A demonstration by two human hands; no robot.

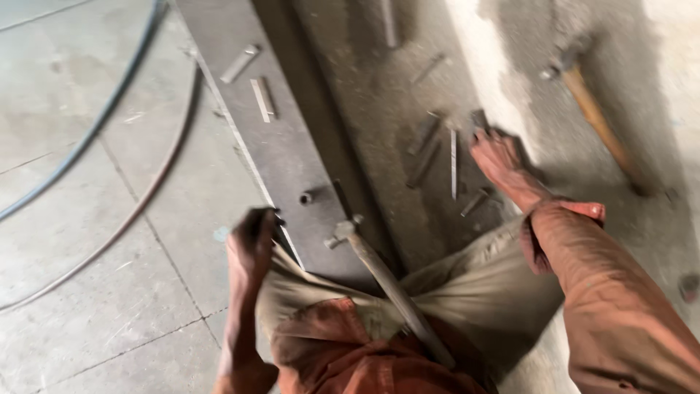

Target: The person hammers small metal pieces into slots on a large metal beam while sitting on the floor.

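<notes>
Several short metal strips [437,149] lie scattered on the dusty concrete floor [95,292], and the right hand [499,157] reaches down among them, its fingers [481,136] spread flat and touching the floor just beside the nearest strip, gripping nothing. The left hand [251,241] is curled around the lower edge of a long grey steel beam [292,168], beside a hammer [379,273] leaning across the person's lap. A second hammer [594,117] with a wooden handle lies well apart to the right, and hoses [109,109] run across the floor on the left.
</notes>
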